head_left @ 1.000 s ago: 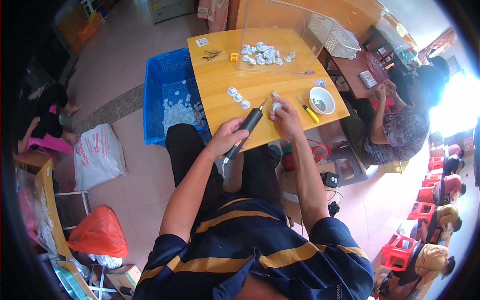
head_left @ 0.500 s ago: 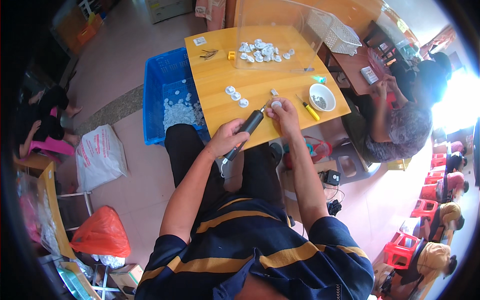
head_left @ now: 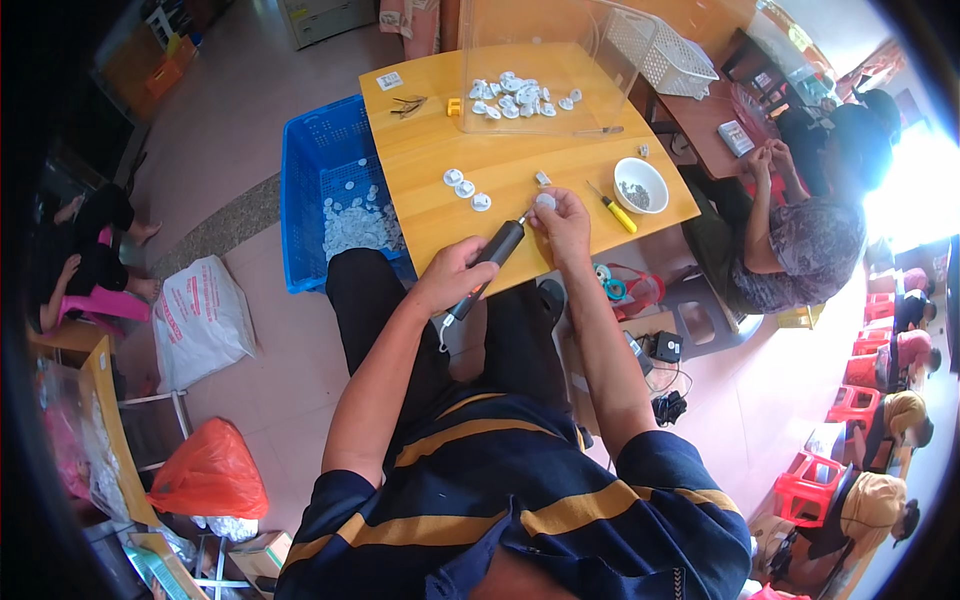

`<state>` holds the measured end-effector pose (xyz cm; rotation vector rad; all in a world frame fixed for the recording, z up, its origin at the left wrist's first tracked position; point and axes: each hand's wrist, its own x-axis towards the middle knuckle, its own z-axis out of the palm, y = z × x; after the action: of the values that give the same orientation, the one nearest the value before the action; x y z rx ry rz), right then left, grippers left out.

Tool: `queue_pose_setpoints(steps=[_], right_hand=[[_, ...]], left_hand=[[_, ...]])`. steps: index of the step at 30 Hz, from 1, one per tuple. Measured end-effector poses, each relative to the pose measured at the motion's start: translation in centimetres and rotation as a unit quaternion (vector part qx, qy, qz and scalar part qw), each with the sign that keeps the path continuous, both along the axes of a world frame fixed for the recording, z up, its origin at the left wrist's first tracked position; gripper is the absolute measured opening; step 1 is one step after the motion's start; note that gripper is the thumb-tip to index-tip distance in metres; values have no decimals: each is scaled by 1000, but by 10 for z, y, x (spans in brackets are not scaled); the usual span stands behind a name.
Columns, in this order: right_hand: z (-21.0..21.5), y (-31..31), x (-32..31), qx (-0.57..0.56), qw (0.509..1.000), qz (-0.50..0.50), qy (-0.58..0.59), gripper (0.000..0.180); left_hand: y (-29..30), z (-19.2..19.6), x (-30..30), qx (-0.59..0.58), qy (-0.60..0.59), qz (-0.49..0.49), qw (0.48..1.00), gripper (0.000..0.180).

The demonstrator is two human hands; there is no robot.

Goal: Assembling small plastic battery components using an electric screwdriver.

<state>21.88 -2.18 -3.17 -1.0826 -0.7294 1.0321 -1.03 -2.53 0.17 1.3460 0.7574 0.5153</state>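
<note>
My left hand [head_left: 456, 277] grips a black electric screwdriver [head_left: 492, 262], its tip angled up against a small white round part [head_left: 545, 201]. My right hand [head_left: 563, 221] holds that part over the near edge of the wooden table [head_left: 520, 160]. Three similar white parts [head_left: 466, 187] lie on the table just beyond. A white bowl [head_left: 640, 184] of small screws sits to the right, with a yellow-handled screwdriver [head_left: 611, 207] beside it. A pile of white parts [head_left: 520, 96] lies inside a clear plastic box [head_left: 545, 60] at the table's far side.
A blue crate [head_left: 310, 190] with white parts stands left of the table. A white basket [head_left: 665, 45] is at the far right. A seated person [head_left: 790, 230] works to the right. White sack [head_left: 200, 320] and orange bag [head_left: 212, 470] lie on the floor left.
Both hands stay close together at the table edge; the screwdriver tip remains against the white part in my right hand. Little else has shifted.
</note>
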Motion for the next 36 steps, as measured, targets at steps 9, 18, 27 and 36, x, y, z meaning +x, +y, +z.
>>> queue_pose_setpoints(steps=[9,18,27,36], right_hand=[[2,0,-5,-9,999,-28,-31,21],[1,0,-6,-7,999,-29,-41,20],[0,0,-6,-9,999,-33,-41,22],[-4,0,-2,-3,999,-15,-32,20]], left_hand=[[1,0,0,4,8,1,1000,25],[2,-1,1,11,17,3,1000,26],[2,-1,0,2,18,1,1000,27],[2,2,-1,-6,16,-4,1000,23]])
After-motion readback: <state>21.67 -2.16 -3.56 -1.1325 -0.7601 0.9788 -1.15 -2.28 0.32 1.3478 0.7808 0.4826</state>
